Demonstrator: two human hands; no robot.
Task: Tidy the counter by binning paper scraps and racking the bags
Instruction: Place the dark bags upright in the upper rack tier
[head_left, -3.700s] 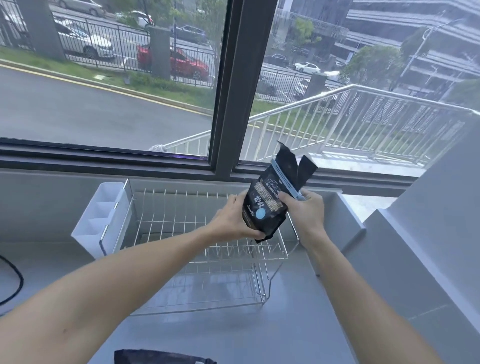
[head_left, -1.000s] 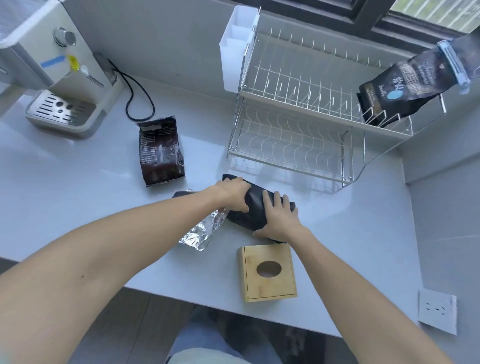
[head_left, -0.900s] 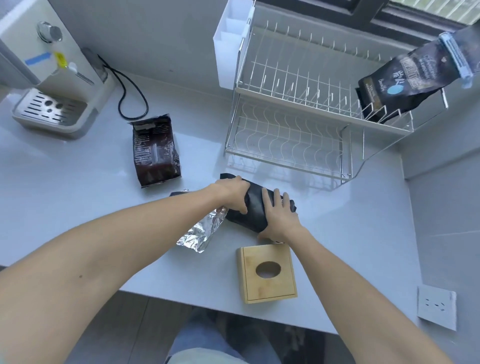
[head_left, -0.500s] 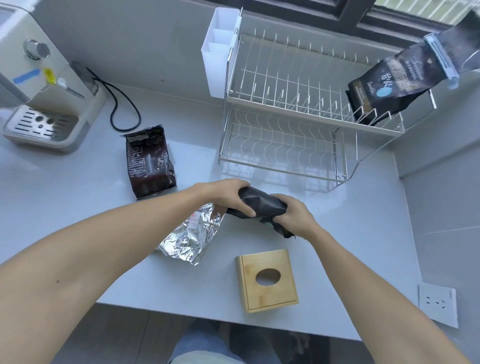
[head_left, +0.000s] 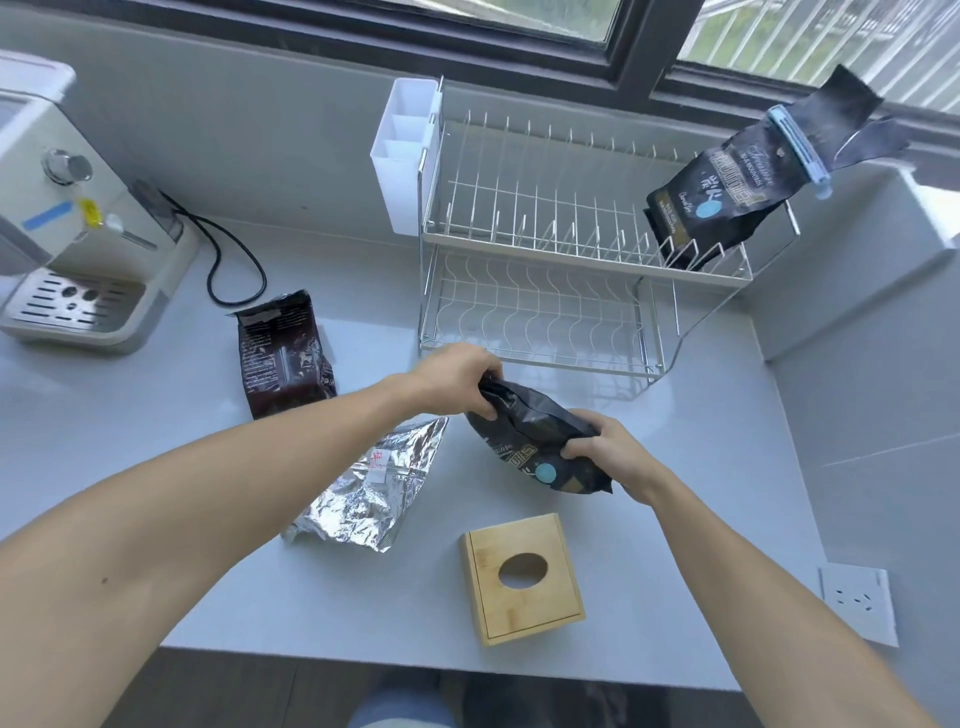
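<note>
Both hands hold a black coffee bag (head_left: 530, 441) with a blue dot, lifted just above the counter in front of the wire rack (head_left: 545, 260). My left hand (head_left: 457, 376) grips its top end and my right hand (head_left: 608, 447) grips its lower right side. A second black bag (head_left: 727, 197) with a blue clip stands in the right end of the rack's upper tier. A dark brown bag (head_left: 283, 353) lies flat on the counter to the left. A crumpled silver foil bag (head_left: 374, 488) lies below my left forearm.
A bamboo box (head_left: 522, 577) with an oval hole sits near the counter's front edge. A coffee machine (head_left: 67, 223) with a black cord stands at far left. A white cutlery holder (head_left: 405, 156) hangs on the rack's left end. A wall socket (head_left: 857, 603) is at lower right.
The first black bag went into the rack's upper tier. Both hands then came down onto the second black bag, took hold of it and raised it off the counter, its printed side turning into view.
</note>
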